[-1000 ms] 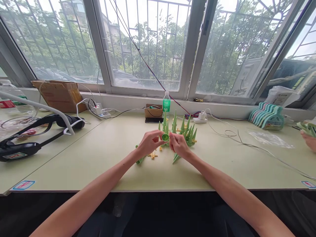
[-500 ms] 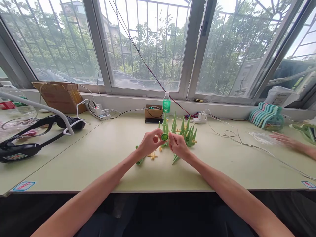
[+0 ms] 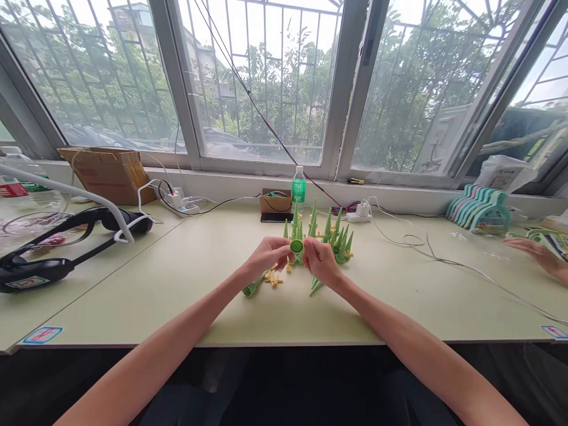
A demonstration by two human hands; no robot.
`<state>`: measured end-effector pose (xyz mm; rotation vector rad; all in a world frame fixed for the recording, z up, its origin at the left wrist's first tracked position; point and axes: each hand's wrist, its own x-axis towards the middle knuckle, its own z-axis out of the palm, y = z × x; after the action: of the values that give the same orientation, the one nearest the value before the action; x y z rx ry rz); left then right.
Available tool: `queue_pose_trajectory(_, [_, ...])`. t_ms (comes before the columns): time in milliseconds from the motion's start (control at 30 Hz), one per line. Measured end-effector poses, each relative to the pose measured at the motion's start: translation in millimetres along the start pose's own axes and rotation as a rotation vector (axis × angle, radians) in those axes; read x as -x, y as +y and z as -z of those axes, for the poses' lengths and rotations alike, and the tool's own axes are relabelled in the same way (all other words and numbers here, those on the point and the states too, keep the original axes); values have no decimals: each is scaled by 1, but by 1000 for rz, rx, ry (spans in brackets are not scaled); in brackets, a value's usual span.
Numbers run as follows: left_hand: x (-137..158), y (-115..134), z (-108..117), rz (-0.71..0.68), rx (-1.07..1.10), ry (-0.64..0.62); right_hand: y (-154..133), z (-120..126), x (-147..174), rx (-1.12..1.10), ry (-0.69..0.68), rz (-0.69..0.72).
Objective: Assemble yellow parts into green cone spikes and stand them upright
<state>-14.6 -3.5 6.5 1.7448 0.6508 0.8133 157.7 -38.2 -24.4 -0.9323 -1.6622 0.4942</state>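
Between my two hands is a green plastic watering spike (image 3: pixel 296 245), its round open end turned toward me. My left hand (image 3: pixel 267 255) grips it from the left with thumb and fingers. On the other side, my right hand (image 3: pixel 322 260) is pinched closed against the spike's side; any small part inside those fingers is hidden. Several yellow plastic valves (image 3: pixel 274 280) lie below my left hand, beside a loose green spike (image 3: pixel 249 290). Another spike's tip (image 3: pixel 316 288) shows under my right wrist. Behind and to the right, several green spikes (image 3: pixel 341 242) stand point up, some with yellow valves.
A green-labelled bottle (image 3: pixel 299 186), a small cardboard box (image 3: pixel 276 201) and a dark phone-like slab stand at the back. Cables (image 3: pixel 426 239) cross the right side near hangers (image 3: pixel 479 210) and another person's hand (image 3: pixel 535 251). At left are a black headset (image 3: pixel 39 266) and a carton (image 3: pixel 106 174).
My left hand has shifted its fingers around the spike, whose open end now faces me slightly differently. My right hand stays almost still. The other person's hand has moved right.
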Motion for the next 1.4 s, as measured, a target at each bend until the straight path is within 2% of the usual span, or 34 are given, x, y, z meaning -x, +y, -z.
queue_pose_trajectory(133, [-2,-5,2,42,95,-19,-1,-1,0,-2,-11,-3])
queue_pose_trajectory(333, [-2,-6,3,68,72,-52,0,0,0,1,-31,-9])
queue_pose_trajectory(1133, [0,-5,7,-35,60,-16,4,0,0,-5,-105,-54])
queue_pose_trajectory(1400, [2,-2,6,-52,-18,17,2,1,0,-1,-104,-49])
